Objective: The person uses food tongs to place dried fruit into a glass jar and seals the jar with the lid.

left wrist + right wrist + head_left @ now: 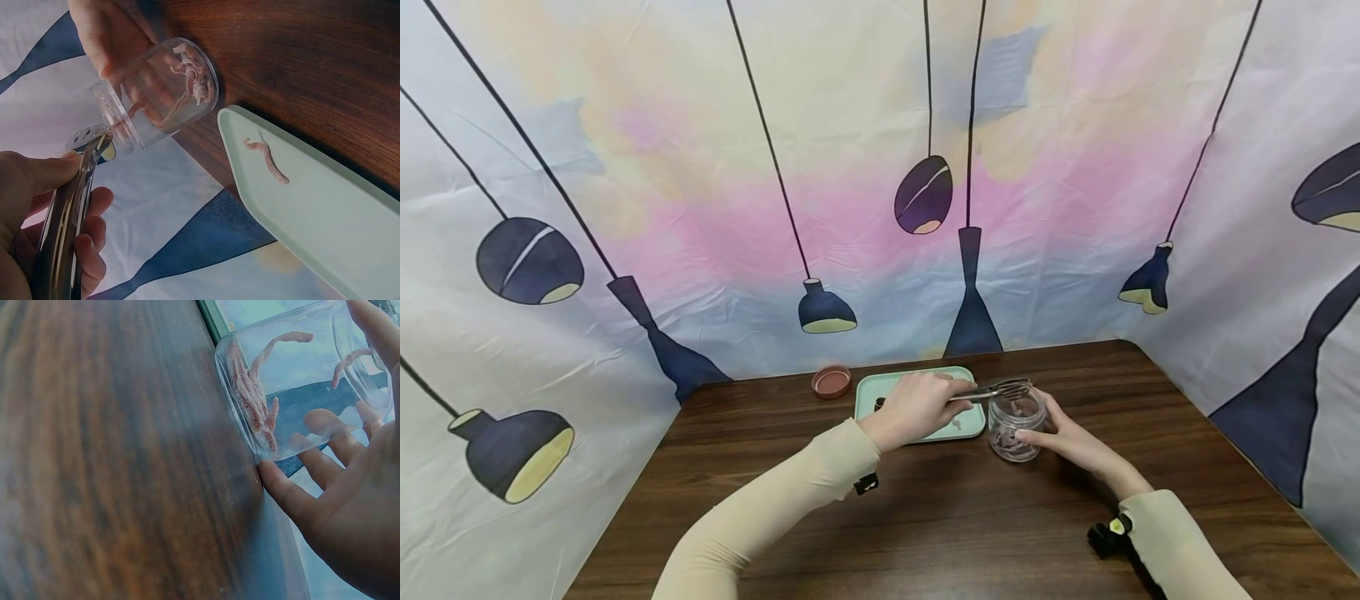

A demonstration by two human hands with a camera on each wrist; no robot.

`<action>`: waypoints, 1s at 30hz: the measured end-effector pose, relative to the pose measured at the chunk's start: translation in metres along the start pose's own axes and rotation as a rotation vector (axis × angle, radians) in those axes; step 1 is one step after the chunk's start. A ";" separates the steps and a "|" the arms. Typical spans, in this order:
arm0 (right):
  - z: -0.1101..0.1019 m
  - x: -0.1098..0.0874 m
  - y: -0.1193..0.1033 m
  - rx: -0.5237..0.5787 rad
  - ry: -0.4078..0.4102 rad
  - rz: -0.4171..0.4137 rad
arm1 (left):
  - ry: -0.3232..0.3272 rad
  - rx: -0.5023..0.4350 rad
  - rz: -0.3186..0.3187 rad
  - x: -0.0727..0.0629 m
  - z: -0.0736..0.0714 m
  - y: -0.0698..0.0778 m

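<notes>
My left hand (916, 407) grips metal tongs (65, 219), their tips at the mouth of a clear jar (1015, 429). Around the side of this jar, which stands on the table, curl the thumb and fingers of my right hand (1078, 443). Several pinkish, powdery dried strips (250, 400) lie bunched at the jar's bottom. One more strip (349, 365) is up near the mouth, by the tong tips; whether the tongs pinch it I cannot tell. Left of the jar, a single strip (269, 161) lies on a pale green tray (319, 212).
A reddish-brown round lid (831, 382) lies at the table's back edge, left of the tray. On the tray's left part is a small dark thing (879, 403), partly behind my left hand. A patterned cloth hangs behind the brown wooden table (925, 517).
</notes>
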State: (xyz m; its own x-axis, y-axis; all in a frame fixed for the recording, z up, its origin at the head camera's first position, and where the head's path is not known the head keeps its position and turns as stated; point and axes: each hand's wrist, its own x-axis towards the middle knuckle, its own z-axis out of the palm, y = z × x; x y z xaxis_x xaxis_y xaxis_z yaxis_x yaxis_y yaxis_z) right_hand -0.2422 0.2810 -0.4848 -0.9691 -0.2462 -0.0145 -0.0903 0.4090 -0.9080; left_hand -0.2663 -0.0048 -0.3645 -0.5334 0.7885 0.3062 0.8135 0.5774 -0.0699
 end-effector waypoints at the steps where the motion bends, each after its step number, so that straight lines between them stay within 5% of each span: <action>1: 0.000 0.000 0.000 0.002 0.000 -0.002 | -0.003 0.000 -0.003 0.000 0.001 0.000; 30: 0.001 0.002 0.002 0.014 0.001 -0.005 | -0.014 0.003 -0.015 0.000 0.006 0.002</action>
State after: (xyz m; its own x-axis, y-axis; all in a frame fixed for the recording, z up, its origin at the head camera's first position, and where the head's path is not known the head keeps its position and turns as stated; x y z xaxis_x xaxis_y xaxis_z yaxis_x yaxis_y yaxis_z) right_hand -0.2437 0.2805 -0.4867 -0.9688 -0.2475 -0.0095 -0.0920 0.3950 -0.9141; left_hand -0.2660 -0.0023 -0.3708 -0.5487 0.7826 0.2940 0.8046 0.5899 -0.0686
